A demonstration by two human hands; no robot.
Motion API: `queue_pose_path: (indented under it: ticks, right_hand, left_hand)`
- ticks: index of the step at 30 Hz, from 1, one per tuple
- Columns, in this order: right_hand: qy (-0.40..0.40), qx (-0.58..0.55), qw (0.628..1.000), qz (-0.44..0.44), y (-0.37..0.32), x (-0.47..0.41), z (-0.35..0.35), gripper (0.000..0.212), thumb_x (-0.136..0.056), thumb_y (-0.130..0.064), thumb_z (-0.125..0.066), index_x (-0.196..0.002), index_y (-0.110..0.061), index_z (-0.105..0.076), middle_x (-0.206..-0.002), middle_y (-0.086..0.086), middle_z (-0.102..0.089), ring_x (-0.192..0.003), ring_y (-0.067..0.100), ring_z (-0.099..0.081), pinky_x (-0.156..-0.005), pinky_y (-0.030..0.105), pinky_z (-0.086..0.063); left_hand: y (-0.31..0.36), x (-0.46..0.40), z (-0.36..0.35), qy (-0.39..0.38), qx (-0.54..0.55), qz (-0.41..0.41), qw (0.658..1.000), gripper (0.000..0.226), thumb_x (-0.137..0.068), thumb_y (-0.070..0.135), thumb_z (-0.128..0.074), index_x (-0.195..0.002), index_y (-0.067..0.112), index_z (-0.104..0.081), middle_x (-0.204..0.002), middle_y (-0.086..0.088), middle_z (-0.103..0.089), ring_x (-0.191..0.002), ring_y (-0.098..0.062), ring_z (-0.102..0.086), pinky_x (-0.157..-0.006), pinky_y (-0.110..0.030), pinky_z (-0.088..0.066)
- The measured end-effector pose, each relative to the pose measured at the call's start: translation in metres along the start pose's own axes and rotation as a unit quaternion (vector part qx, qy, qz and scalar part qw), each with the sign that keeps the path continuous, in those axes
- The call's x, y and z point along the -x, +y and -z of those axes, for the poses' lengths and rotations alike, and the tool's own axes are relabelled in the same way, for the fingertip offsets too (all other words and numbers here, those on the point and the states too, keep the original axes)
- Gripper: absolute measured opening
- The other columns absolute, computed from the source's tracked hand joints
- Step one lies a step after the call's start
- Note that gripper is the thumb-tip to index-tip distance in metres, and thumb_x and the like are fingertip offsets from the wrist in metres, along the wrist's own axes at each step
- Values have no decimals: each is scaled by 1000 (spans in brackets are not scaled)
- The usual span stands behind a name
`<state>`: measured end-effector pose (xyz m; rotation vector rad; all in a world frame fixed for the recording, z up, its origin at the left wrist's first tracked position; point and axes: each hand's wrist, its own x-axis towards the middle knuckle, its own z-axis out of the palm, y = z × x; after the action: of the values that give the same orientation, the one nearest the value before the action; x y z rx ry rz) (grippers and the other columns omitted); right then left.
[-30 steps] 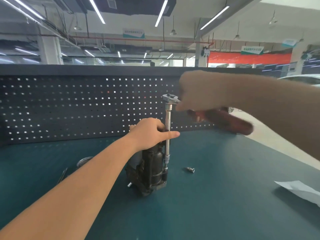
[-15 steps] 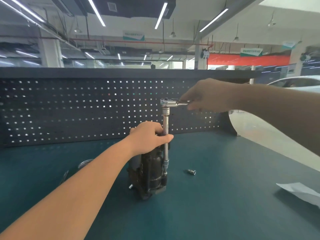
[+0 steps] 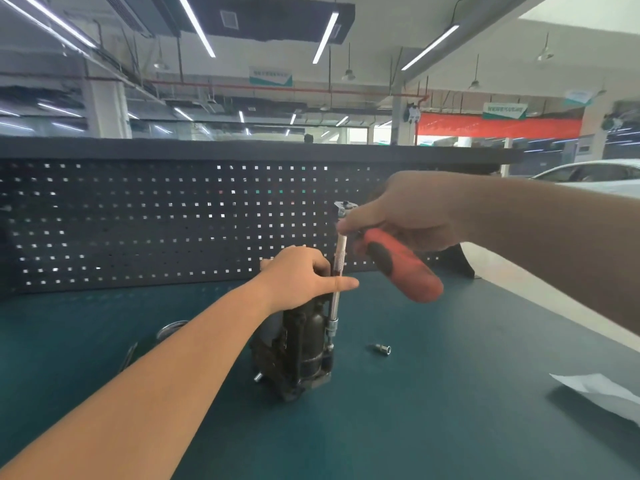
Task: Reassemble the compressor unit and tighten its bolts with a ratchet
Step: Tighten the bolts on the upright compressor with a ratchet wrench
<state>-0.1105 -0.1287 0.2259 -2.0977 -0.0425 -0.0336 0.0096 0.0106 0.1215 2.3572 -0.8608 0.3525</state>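
Observation:
A black compressor unit (image 3: 301,351) stands upright on the green table (image 3: 415,410). My left hand (image 3: 298,275) grips its top, with the forefinger stretched across the silver extension bar (image 3: 337,289) that rises along the unit's right side. At the bar's top sits the ratchet head (image 3: 343,207). My right hand (image 3: 405,213) holds the ratchet near its head; the red and black handle (image 3: 398,268) sticks out toward me and to the right.
A loose silver socket (image 3: 382,349) lies on the table right of the unit. A round metal part (image 3: 169,329) and a thin tool (image 3: 128,355) lie behind my left forearm. White paper (image 3: 602,393) sits at the right edge. A black pegboard (image 3: 138,220) backs the table.
The ratchet handle swung away out of sight behind my right hand, then back toward me and to the right. My left hand stayed on the unit, its forefinger straightening again.

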Motion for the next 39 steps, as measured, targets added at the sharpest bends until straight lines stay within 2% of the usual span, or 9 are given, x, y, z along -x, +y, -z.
queue_pose_path:
  ticks: [6, 10, 15, 20, 24, 26, 31, 35, 39]
  right_hand:
    - [-36, -88, 995, 37, 11, 0, -12, 19, -81, -9, -75, -77, -3, -58, -57, 8, -67, -51, 17, -65, -46, 21, -50]
    - [-55, -79, 995, 32, 12, -1, -6, 26, -80, -8, -75, -91, -1, -53, -61, 8, -68, -55, 18, -67, -51, 23, -53]
    - [-57, 79, 995, 20, 4, -5, 20, 25, -81, -18, -75, -97, -5, -61, -63, 2, -69, -48, 11, -63, -45, 17, -47]
    - [39, 439, 888, 128, 3, -24, 40, 24, -92, -29, -62, -116, -25, -65, -69, -17, -68, -59, 2, -62, -62, 7, -42]
    - [97, 534, 825, 156, 12, -31, 29, 28, -96, -32, -55, -120, -22, -64, -72, -14, -52, -78, 18, -52, -76, 25, -38]
    - [116, 547, 815, 152, 11, -26, 24, 24, -93, -34, -57, -106, -17, -68, -63, -11, -56, -70, 18, -59, -71, 27, -46]
    - [117, 441, 885, 95, -1, -13, 5, 41, -84, -18, -62, -45, -9, -52, -33, -1, -51, -31, 10, -51, -32, 11, -33]
    - [88, 286, 949, 99, -1, -10, -1, 38, -84, -9, -66, -49, -4, -52, -35, 0, -53, -29, 10, -50, -33, 10, -34]
    - [47, 300, 943, 138, -1, -12, 6, 24, -83, -24, -74, -77, -6, -59, -42, -7, -60, -35, 3, -56, -34, 9, -37]
  left_hand:
    - [-4, -4, -1, 9, -17, 9, 1000, 35, -86, 29, -57, -53, 29, -45, -60, 15, -49, -70, -12, -43, -83, -44, -34]
    - [-5, -2, -2, 2, -34, 10, 999, 24, -89, 47, -57, -71, 32, -62, -63, 20, -55, -94, -12, -46, -96, -42, -28]
    - [-4, -1, 1, -16, -19, 6, 1000, 38, -93, 50, -55, -61, 31, -50, -54, 22, -49, -116, -18, -44, -98, -40, -21]
    - [3, 5, 2, -41, -17, -6, 999, 46, -95, 45, -55, -57, 25, -40, -44, 25, -44, -115, -37, -52, -110, -53, -25]
    - [-3, 5, 4, -2, -15, 2, 1000, 41, -88, 54, -62, -59, 25, -53, -50, 16, -43, -65, -8, -48, -95, -43, -40]
    - [-3, 1, 2, 8, -28, 4, 1000, 50, -80, 65, -63, -65, 17, -59, -61, 13, -47, -67, -4, -45, -87, -40, -38]
    - [7, -5, -7, 18, -76, 20, 997, 48, -81, 62, -62, -62, 18, -55, -74, 5, -56, -86, -15, -46, -82, -40, -29]
    - [3, -3, -4, 20, -59, 25, 998, 30, -86, 43, -61, -66, 20, -61, -71, 8, -57, -78, -8, -47, -80, -38, -27]
    - [2, 0, -1, 9, -46, 23, 999, 42, -89, 45, -60, -53, 26, -50, -47, 25, -50, -69, -3, -43, -86, -40, -31]
